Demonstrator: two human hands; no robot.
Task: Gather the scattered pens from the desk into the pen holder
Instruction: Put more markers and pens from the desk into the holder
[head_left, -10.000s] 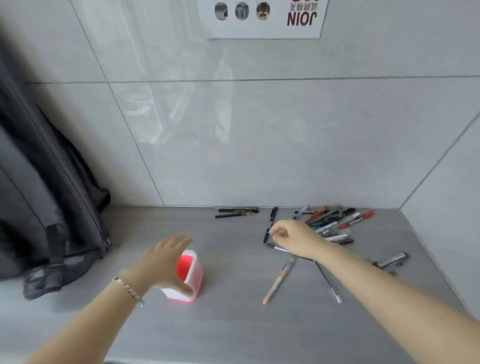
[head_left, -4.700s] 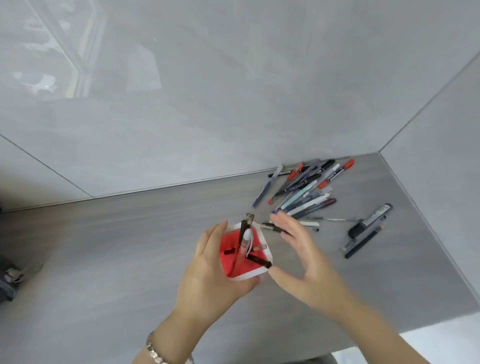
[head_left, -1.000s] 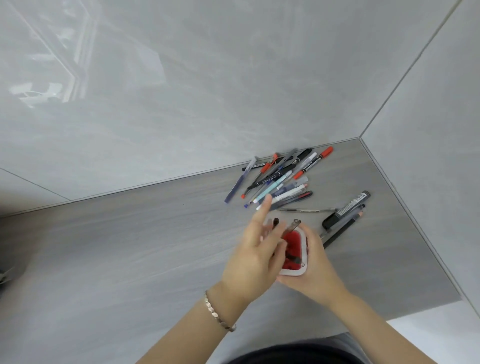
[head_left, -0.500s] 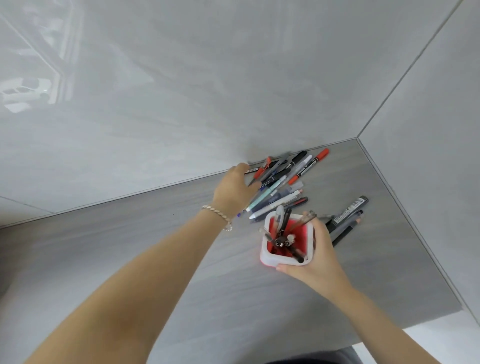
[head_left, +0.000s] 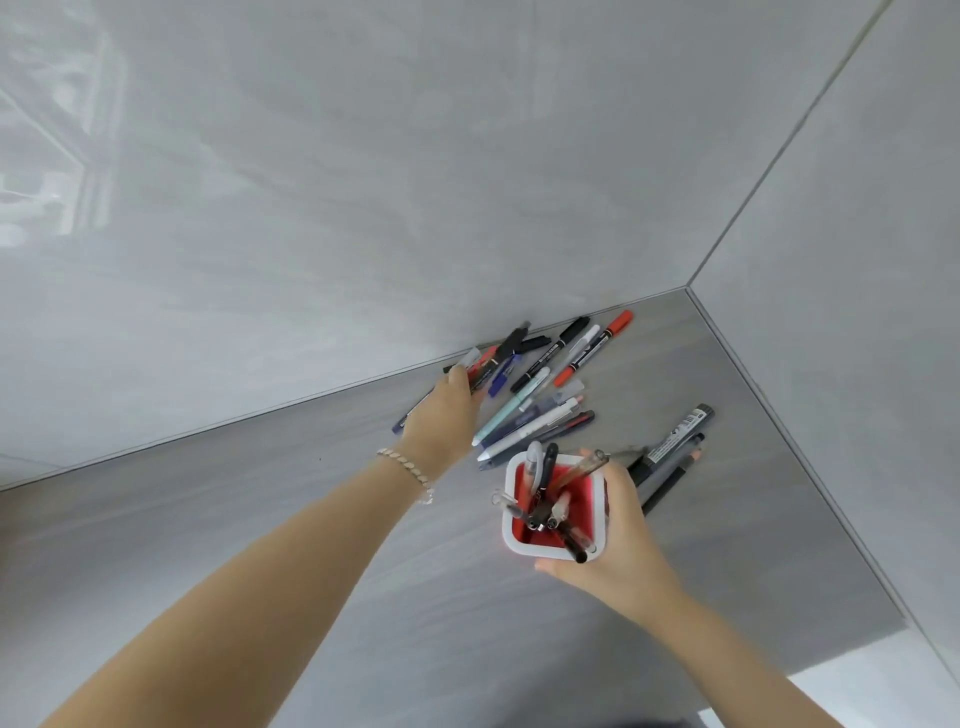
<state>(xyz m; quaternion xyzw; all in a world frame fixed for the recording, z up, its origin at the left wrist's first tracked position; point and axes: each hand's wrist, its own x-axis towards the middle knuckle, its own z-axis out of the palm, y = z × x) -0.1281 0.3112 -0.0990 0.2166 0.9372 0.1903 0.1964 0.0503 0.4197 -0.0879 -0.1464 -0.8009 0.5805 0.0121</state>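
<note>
A square pen holder (head_left: 601, 525), white outside and red inside, stands on the grey desk with several pens upright in it. My right hand (head_left: 618, 540) is wrapped around its right and near sides. A heap of scattered pens (head_left: 540, 400) lies by the back wall, with a red-capped marker (head_left: 597, 348) at its far side. My left hand (head_left: 444, 415) reaches into the left end of that heap, its fingers curled over a few pens (head_left: 488, 371) there. More dark markers (head_left: 670, 452) lie right of the holder.
The grey desk (head_left: 260, 545) ends at tiled walls behind and to the right, meeting in a corner (head_left: 687, 288). Its near edge (head_left: 779, 670) runs at the lower right. A bracelet (head_left: 408, 470) sits on my left wrist.
Over ten seconds the holder has filled with pens and shifted right toward the heap. In the last second my left hand left the holder and reached back to the heap's left end, closing on pens.
</note>
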